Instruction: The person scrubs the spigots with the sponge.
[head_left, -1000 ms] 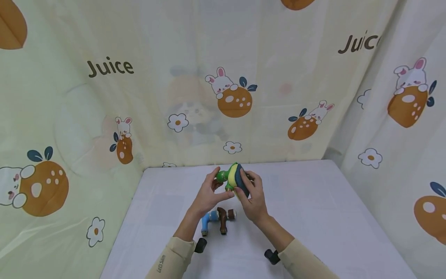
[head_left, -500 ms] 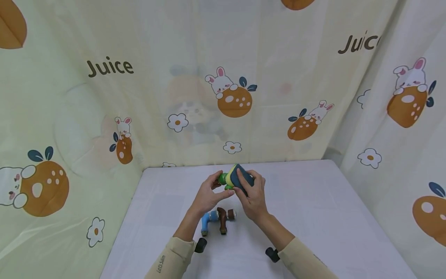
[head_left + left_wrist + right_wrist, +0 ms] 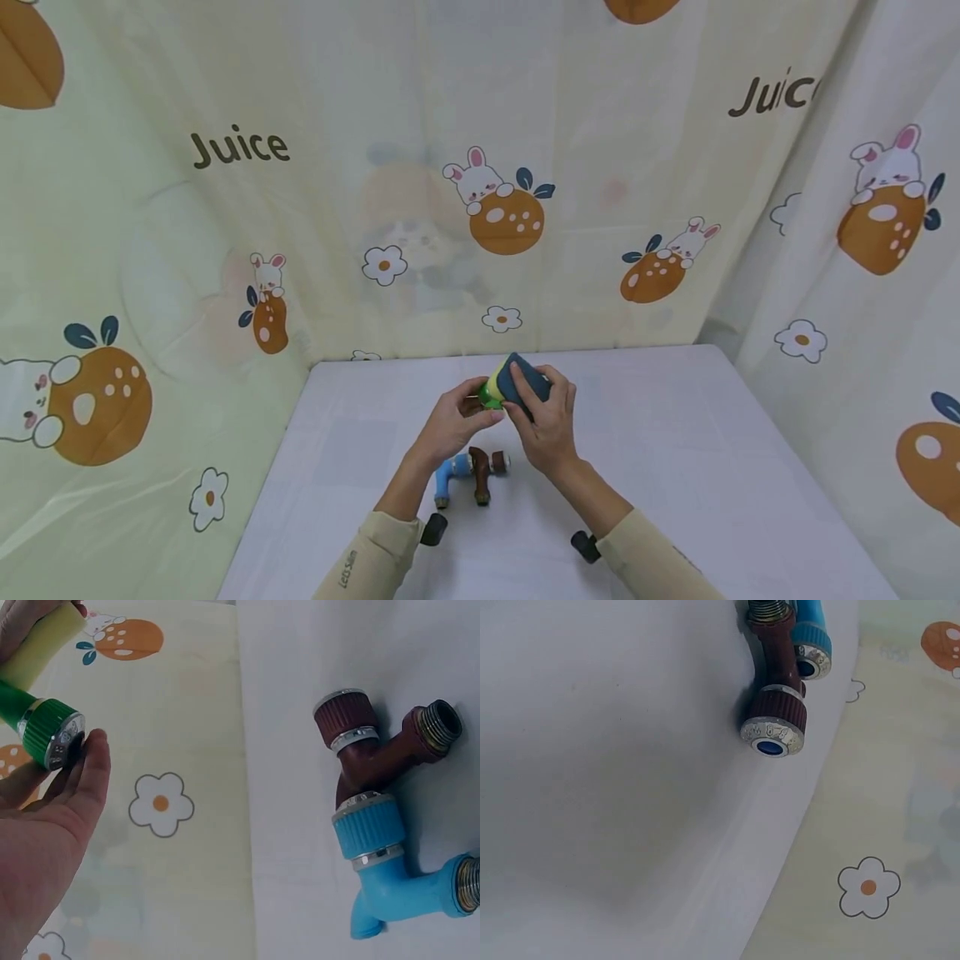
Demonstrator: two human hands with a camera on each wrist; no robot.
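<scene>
Both hands raised above white counter (image 3: 675,433): left hand (image 3: 450,423) fingertips pinch green plastic tap (image 3: 41,727); right hand (image 3: 551,425) wraps yellow-and-dark-blue sponge (image 3: 517,383) around it. Brown tap (image 3: 375,746), blue tap (image 3: 386,862) lie touching below.

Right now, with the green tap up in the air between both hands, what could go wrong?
The green tap is held above the table while the right hand presses a sponge on it. The left hand seems to hold only the knob end with its fingertips, so it might slip and drop. It could then land on the brown tap and blue tap lying just below.
</scene>
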